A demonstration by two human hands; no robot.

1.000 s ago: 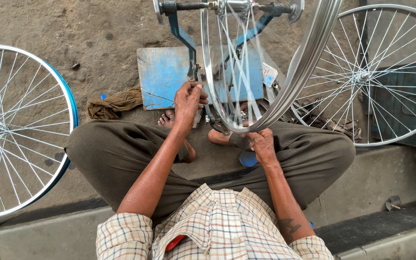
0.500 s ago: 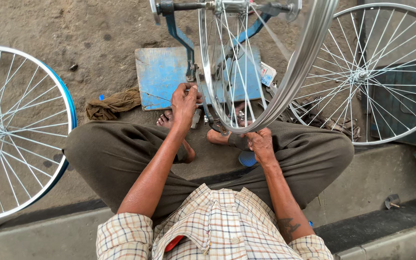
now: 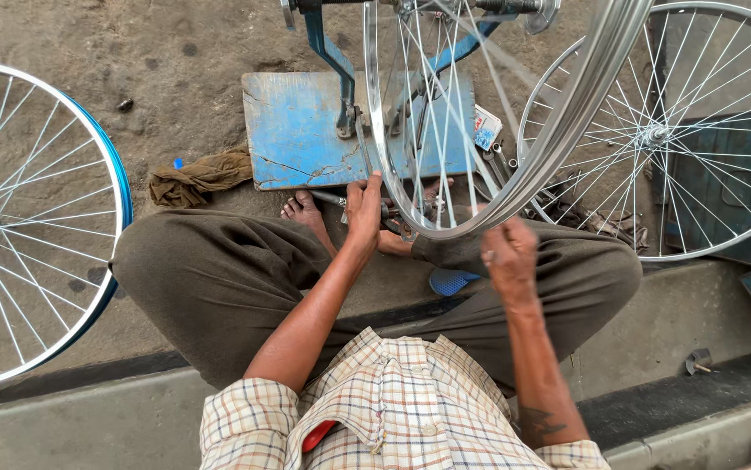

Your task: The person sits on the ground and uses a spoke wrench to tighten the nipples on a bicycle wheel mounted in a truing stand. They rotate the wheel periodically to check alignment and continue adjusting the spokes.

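A silver spoked wheel point(image 3: 567, 130) stands upright in a stand with a blue base plate point(image 3: 297, 130), right in front of my crossed legs. My left hand point(image 3: 363, 209) reaches forward and grips the lower left of the rim. My right hand point(image 3: 509, 254) is raised just under the rim's lower right, its fingers curled against the metal. Whether it holds a small tool or the rim itself is hidden by the fingers. My bare feet rest under the wheel, beside a blue object point(image 3: 450, 280) on the ground.
A blue-rimmed wheel point(image 3: 88, 287) lies at the left. Another silver wheel point(image 3: 654, 135) leans at the right against a dark blue box point(image 3: 732, 174). A brown rag point(image 3: 201, 174) lies by the plate. A concrete kerb point(image 3: 71, 418) runs under me.
My right hand has risen from my lap to the rim's lower right. My left hand stays on the rim.
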